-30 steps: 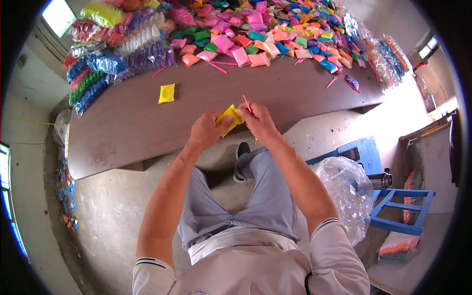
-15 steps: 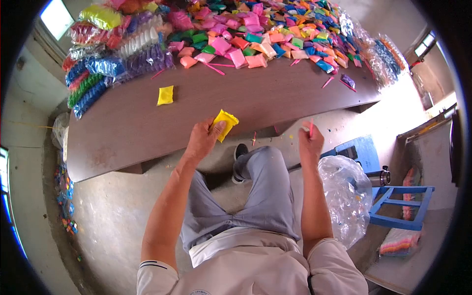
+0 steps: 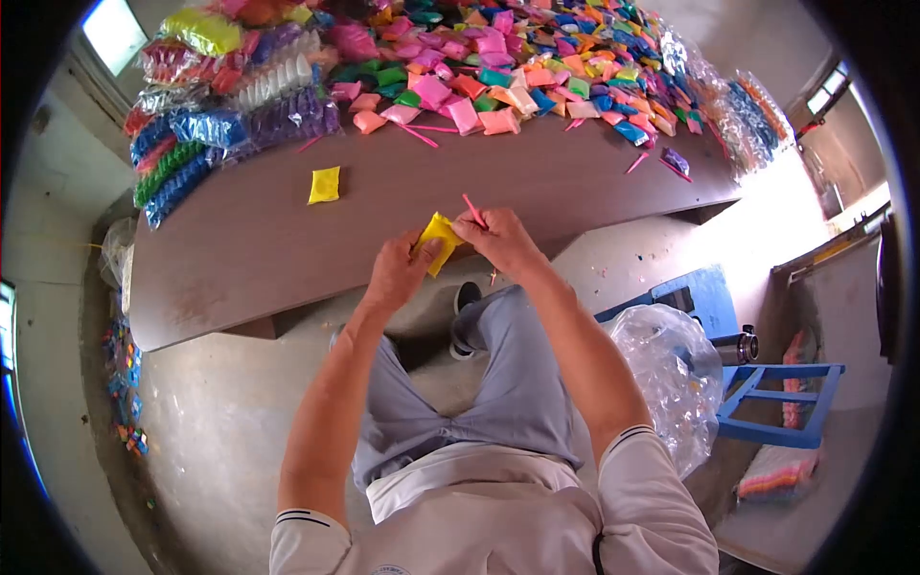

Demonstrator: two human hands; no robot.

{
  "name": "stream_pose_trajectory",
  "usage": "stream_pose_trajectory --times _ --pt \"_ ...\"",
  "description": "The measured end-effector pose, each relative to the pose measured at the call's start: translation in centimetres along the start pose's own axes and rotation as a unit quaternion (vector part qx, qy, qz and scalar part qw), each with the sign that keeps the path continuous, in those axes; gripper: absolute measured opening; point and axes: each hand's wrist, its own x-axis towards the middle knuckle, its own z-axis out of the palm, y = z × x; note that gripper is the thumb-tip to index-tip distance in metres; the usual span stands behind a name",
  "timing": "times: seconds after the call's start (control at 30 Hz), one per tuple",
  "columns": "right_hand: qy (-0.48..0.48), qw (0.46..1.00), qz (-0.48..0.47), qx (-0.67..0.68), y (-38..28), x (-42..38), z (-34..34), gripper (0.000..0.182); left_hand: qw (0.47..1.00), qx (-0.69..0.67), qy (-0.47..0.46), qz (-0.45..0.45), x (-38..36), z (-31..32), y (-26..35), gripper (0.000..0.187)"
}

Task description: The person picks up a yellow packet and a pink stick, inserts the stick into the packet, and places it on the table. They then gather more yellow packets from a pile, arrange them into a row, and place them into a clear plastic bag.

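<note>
Two hands meet again over the near edge of the bench (image 3: 287, 240). Half a second ago the right hand (image 3: 503, 240) was out to the side, away from the packet; now it is back, fingers pinched on a thin pink stick (image 3: 473, 211) whose lower end touches the yellow packet (image 3: 438, 240). The left hand (image 3: 398, 268) clamps that packet from below. I judge the stick is being brought to the packet. A second yellow packet (image 3: 325, 184) lies apart on the bench.
</note>
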Motion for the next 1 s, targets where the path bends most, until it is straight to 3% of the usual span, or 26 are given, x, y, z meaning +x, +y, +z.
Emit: stream_pose_trajectory --times 0.07,0.17,0.3,0.37,0.5,0.57,0.7,0.77,0.8,0.87,0.9,0.93,1.0 --pt "-0.046 0.952 0.181 0.241 -0.5 -0.3 -0.2 0.018 0.999 -0.030 -0.003 -0.022 0.0 0.1 -0.3 0.035" --pt "-0.005 0.906 0.234 0.353 0.0 -0.9 0.4 0.012 0.999 -0.031 -0.025 -0.014 0.1 0.0 -0.7 0.038" --pt "-0.011 0.907 0.227 0.355 -0.4 -1.2 0.4 0.011 0.994 -0.104 -0.020 0.001 -0.1 -0.1 0.5 0.041" --pt "0.005 0.936 0.214 0.280 -0.6 -0.9 0.7 0.011 0.997 -0.064 -0.029 -0.026 0.1 -0.3 0.3 0.043" --pt "0.005 0.950 0.174 0.261 -0.6 -0.8 0.8 0.012 0.997 -0.059 -0.030 -0.032 0.3 -0.1 -0.1 0.043" --pt "0.006 0.952 0.171 0.253 -0.6 -1.1 0.4 0.011 0.998 0.020 -0.024 -0.056 0.4 0.1 0.1 0.041" --pt "0.019 0.928 0.236 0.288 -0.9 -2.2 -0.2 0.015 0.998 0.059 -0.016 -0.035 0.1 0.5 0.4 0.039" --pt "0.044 0.902 0.271 0.333 -0.9 -2.5 -1.1 0.025 0.997 0.073 0.024 -0.008 0.1 0.9 0.4 0.036" --pt "0.046 0.902 0.270 0.334 -0.4 -2.4 -1.5 0.025 0.997 0.074 0.022 -0.008 0.3 0.9 0.2 0.036" --pt "0.105 0.869 0.233 0.424 1.0 -2.3 -2.3 0.042 0.997 0.068 -0.010 -0.026 0.5 0.9 -0.5 0.035" --pt "0.182 0.870 0.224 0.399 -0.2 -2.1 -2.0 0.054 0.997 0.068 -0.013 -0.025 0.5 0.7 -0.2 0.035" --pt "0.185 0.869 0.224 0.400 0.6 -2.1 -2.4 0.054 0.997 0.066 -0.022 -0.032 0.5 0.5 0.2 0.034" --pt "0.148 0.922 0.205 0.293 1.7 -1.8 -3.7 0.052 0.997 0.063 -0.033 -0.039 0.5 0.3 0.8 0.034"
